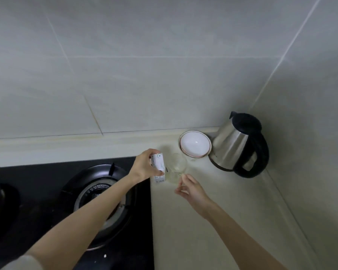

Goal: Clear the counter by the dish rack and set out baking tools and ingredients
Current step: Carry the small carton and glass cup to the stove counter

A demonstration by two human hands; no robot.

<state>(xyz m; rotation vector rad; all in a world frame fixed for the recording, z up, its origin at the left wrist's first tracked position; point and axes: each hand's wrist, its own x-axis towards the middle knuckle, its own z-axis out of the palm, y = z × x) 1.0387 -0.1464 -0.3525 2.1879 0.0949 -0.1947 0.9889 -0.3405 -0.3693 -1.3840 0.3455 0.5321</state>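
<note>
One carton (158, 162), one glass (177, 165), one kettle (234, 145).

Left hand (144, 166): I see it gripping a small white carton (158, 168) where the pale counter (203, 221) meets the black gas hob (98, 191).
Clear glass cup (177, 166): stands just beside the carton.
Right hand (191, 190): fingers curled at the cup's near side; I cannot tell whether they touch it.
Stacked white bowls (195, 144): behind the cup.
Steel kettle (240, 145): in the corner, just beside the bowls.

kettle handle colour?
Black. The kettle has a black handle and lid over a shiny steel body. Best seen in the head view.
</note>
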